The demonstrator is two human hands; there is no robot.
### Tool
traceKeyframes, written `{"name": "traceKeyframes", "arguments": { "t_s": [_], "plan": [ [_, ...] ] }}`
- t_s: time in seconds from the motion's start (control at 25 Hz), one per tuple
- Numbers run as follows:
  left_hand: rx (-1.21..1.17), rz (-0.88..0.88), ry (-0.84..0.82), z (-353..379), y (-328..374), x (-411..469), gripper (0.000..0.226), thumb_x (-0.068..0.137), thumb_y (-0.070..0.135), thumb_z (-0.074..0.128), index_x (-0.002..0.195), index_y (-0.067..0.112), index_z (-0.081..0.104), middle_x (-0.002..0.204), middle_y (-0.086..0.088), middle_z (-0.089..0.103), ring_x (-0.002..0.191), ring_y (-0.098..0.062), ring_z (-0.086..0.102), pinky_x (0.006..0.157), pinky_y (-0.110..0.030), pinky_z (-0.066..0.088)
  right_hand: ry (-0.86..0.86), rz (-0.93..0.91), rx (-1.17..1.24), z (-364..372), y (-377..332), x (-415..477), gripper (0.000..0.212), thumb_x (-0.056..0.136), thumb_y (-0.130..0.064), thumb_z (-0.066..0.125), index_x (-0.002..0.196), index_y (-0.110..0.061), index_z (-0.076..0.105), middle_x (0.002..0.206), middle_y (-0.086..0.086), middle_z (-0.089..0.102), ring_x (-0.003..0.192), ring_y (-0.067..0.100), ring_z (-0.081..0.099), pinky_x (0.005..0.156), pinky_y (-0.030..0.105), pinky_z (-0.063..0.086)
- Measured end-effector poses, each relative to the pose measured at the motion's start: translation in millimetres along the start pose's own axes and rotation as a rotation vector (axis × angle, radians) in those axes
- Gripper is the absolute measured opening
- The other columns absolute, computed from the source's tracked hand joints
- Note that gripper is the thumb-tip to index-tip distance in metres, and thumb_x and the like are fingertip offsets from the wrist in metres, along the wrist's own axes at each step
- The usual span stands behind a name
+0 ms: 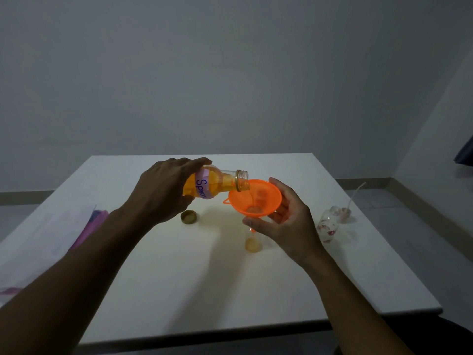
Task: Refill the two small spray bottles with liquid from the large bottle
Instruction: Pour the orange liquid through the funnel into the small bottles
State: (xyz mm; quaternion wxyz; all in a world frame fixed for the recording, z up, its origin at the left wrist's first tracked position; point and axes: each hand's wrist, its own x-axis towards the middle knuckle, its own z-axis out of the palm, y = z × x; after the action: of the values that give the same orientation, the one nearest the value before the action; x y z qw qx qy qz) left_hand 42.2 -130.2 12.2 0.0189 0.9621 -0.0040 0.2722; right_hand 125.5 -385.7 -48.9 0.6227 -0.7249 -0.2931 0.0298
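- Currently gripping the tilted large bottle (217, 183) in the left hand (163, 193), mouth over the orange funnel (267, 201).
- Holding that funnel in the right hand (289, 224), directly above one small spray bottle (253, 245).
- Right of the right hand, on the table (179, 278): second small spray bottle (327, 226).

Dim light fr. above; soft shadows on table (320, 290); wide-angle bend + blur at edges.
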Motion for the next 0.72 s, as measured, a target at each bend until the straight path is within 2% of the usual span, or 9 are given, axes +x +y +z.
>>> {"name": "traceKeyframes", "arguments": {
  "t_s": [0.16, 0.4, 0.56, 0.72],
  "plan": [
    [0.004, 0.003, 0.004, 0.8, 0.4, 0.0, 0.079, 0.065, 0.02, 0.084, 0.135, 0.027, 0.047, 0.119, -0.004, 0.066, 0.102, -0.031, 0.063, 0.078, -0.042, 0.054, 0.002, -0.002, -0.022, -0.3, 0.0, 0.6, 0.097, 0.059, -0.044, 0.089, 0.144, -0.033, 0.042, 0.133, -0.025, 0.05, 0.123, 0.005, 0.054, 0.089, 0.02, 0.056],
    [0.029, 0.005, 0.019, 1.0, 0.7, 0.1, 0.08, 0.064, 0.019, 0.085, 0.135, 0.025, 0.048, 0.119, -0.006, 0.067, 0.102, -0.033, 0.063, 0.078, -0.042, 0.053, 0.009, -0.001, -0.022, -0.3, -0.3, 0.6, 0.096, 0.061, -0.039, 0.09, 0.144, -0.032, 0.042, 0.137, -0.017, 0.051, 0.124, 0.008, 0.055, 0.092, 0.023, 0.056],
    [0.042, 0.004, 0.028, -0.1, 0.3, 0.9, 0.08, 0.064, 0.018, 0.085, 0.135, 0.027, 0.048, 0.12, -0.005, 0.066, 0.104, -0.032, 0.062, 0.079, -0.042, 0.052, 0.009, 0.005, -0.003, -0.5, 0.4, 1.2, 0.099, 0.061, -0.038, 0.091, 0.146, -0.029, 0.042, 0.141, -0.011, 0.052, 0.127, 0.014, 0.055, 0.097, 0.033, 0.056],
    [0.047, 0.005, 0.032, -0.4, 0.3, 1.5, 0.079, 0.065, 0.02, 0.083, 0.134, 0.03, 0.046, 0.121, -0.001, 0.066, 0.105, -0.03, 0.062, 0.079, -0.04, 0.051, 0.009, 0.019, 0.011, -0.8, 0.3, 1.3, 0.102, 0.057, -0.044, 0.091, 0.146, -0.03, 0.042, 0.141, -0.012, 0.052, 0.127, 0.013, 0.055, 0.097, 0.033, 0.056]
  ]
}}
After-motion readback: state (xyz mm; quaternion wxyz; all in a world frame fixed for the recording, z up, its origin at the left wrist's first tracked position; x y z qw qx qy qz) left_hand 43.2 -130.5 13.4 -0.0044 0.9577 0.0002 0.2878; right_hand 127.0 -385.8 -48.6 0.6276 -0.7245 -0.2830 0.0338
